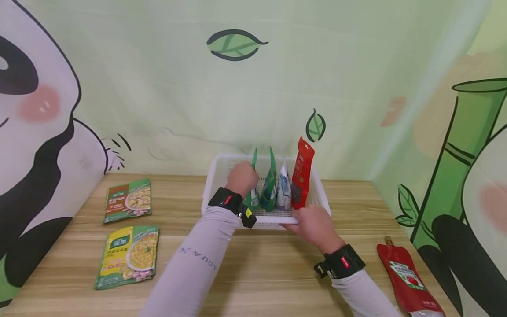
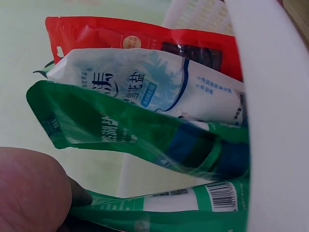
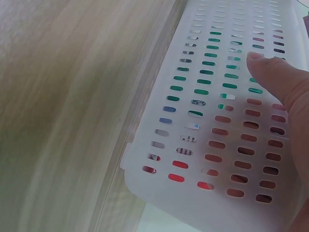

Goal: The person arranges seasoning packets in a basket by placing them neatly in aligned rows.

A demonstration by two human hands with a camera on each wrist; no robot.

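Observation:
A white perforated basket (image 1: 273, 219) stands at the back of the table with several packets upright in it. My left hand (image 1: 242, 178) reaches inside at the left and pinches the top of a green bag (image 2: 169, 212); the fingertips are partly hidden. Beside that bag stands a second green bag (image 2: 145, 133), then a white salt bag (image 2: 130, 82) with a blue snowflake print, then a tall red packet (image 1: 303, 176) at the right. My right hand (image 1: 317, 224) grips the basket's front rim, its thumb (image 3: 275, 77) lying against the outside of the perforated wall.
Two flat soup packets lie left of the basket: a green and brown one (image 1: 127, 200) and a yellow and green one (image 1: 127, 257) nearer me. At the right table edge lies a red spouted pouch (image 1: 408, 277). A printed cloth (image 1: 166, 88) hangs behind the table.

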